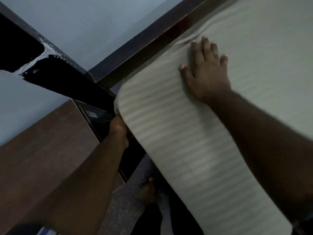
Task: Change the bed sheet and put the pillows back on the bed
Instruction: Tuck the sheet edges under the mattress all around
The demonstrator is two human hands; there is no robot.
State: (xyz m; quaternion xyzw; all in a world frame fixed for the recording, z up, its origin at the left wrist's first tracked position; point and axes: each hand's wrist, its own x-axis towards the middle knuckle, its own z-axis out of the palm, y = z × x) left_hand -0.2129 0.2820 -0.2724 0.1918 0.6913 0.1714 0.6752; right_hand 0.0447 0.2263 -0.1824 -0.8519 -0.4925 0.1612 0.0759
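Note:
A pale striped bed sheet (177, 133) covers the mattress, wrapped over its corner and side. My right hand (205, 70) lies flat on top of the sheet near the dark wooden headboard (149, 46), fingers spread and straight. My left hand (119, 128) reaches down at the mattress corner, beside the sheet's side edge; its fingers are hidden under the fabric. No pillow is in view.
A brown wooden bedside cabinet (42, 150) stands close on the left of the bed, leaving a narrow dark gap. A blue-grey wall (84, 22) rises behind. My bare foot (147, 190) stands on the speckled floor (125, 200) by the bed's side.

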